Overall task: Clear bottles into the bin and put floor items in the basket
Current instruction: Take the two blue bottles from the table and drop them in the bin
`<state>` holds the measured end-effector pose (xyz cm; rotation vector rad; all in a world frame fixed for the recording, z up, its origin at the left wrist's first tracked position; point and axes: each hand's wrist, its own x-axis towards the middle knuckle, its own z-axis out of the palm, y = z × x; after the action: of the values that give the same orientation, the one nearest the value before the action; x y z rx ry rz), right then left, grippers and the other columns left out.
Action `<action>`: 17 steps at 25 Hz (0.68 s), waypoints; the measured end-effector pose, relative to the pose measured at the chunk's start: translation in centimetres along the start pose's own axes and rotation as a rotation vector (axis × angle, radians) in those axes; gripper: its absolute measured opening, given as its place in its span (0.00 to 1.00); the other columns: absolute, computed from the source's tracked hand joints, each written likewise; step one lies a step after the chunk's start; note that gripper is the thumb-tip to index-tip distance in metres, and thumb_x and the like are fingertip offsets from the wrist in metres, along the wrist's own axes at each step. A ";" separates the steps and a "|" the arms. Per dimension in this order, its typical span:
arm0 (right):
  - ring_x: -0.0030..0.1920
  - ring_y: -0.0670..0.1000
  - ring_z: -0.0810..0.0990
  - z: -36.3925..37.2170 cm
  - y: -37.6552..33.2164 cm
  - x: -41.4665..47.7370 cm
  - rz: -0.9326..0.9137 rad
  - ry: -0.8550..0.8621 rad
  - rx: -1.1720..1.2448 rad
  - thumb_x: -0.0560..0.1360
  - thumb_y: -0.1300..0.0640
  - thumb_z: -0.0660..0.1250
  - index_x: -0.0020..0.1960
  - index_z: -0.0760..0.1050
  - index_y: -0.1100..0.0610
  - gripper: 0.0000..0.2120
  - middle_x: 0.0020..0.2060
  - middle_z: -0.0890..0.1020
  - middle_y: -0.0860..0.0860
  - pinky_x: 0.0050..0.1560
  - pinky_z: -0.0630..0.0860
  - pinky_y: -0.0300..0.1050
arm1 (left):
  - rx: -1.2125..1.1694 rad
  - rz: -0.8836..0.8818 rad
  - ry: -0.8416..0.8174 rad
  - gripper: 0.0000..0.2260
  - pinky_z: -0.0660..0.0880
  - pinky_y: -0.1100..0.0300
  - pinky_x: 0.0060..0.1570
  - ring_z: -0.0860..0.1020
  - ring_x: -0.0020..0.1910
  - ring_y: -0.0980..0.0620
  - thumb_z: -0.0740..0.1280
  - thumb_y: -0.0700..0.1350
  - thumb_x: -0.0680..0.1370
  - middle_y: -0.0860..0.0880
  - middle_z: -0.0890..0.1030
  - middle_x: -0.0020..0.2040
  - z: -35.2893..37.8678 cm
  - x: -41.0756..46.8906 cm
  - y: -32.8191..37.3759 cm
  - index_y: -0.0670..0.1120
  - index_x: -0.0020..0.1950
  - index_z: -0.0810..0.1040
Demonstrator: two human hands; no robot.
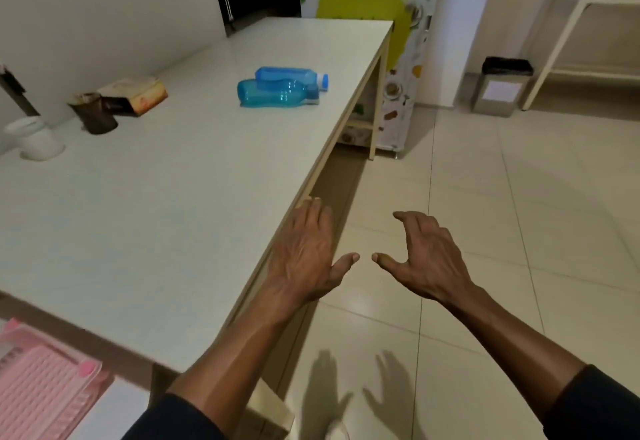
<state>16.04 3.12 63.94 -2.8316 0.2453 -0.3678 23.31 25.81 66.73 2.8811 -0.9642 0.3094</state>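
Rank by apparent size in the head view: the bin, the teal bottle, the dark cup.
1. Teal bottle
2. Bin, close to the bottle, though it stands farther away
3. Dark cup

Bottles (pixel 278 93) translucent blue plastic; table (pixel 156 197) matt white; floor tiles (pixel 485 231) glossy.

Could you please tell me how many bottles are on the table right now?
2. A teal bottle lies on its side near the table's far right edge; a blue bottle with a white cap lies right behind it, touching. None seems hidden.
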 end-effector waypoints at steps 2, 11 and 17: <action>0.73 0.54 0.70 -0.8 0.0 4.4 -0.027 0.022 0.013 0.73 0.29 0.64 0.77 0.63 0.52 0.41 0.74 0.71 0.51 0.70 0.69 0.55 | -0.005 -0.041 0.015 0.47 0.46 0.49 0.83 0.53 0.87 0.40 0.51 0.74 0.80 0.39 0.55 0.87 -0.6 3.7 -2.4 0.41 0.86 0.55; 0.80 0.54 0.61 -1.3 0.9 20.4 -0.142 0.033 0.015 0.75 0.28 0.61 0.81 0.57 0.52 0.44 0.81 0.62 0.53 0.80 0.61 0.55 | 0.039 -0.164 0.008 0.59 0.33 0.50 0.82 0.34 0.86 0.45 0.39 0.85 0.70 0.43 0.36 0.87 0.4 16.7 -8.7 0.44 0.88 0.38; 0.84 0.52 0.53 0.7 4.6 31.5 -0.244 -0.009 0.078 0.75 0.27 0.59 0.84 0.51 0.51 0.46 0.84 0.55 0.51 0.83 0.55 0.55 | 0.032 -0.310 0.026 0.60 0.29 0.52 0.81 0.27 0.84 0.47 0.36 0.86 0.68 0.45 0.27 0.85 3.5 24.9 -9.0 0.45 0.86 0.31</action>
<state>45.69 -7.39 69.05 -2.7899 -0.1157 -0.4052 48.75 17.90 68.59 2.9854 -0.4994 0.3374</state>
